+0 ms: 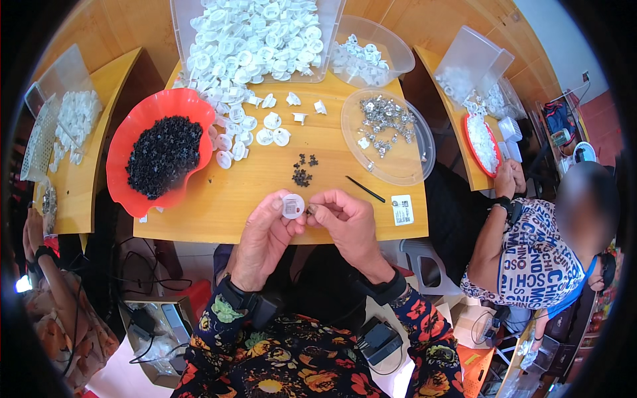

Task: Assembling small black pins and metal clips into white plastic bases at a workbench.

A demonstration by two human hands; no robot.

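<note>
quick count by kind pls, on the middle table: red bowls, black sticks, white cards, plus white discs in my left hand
Red bowl: 1
Black stick: 1
White card: 1
White disc in left hand: 1
Total: 4

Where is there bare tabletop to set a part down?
Mainly the table between the red bowl and the small black cluster; a smaller patch separates that cluster from the black stick. It's crowded upper left, where loose white pieces spread below the clear bin.
</note>
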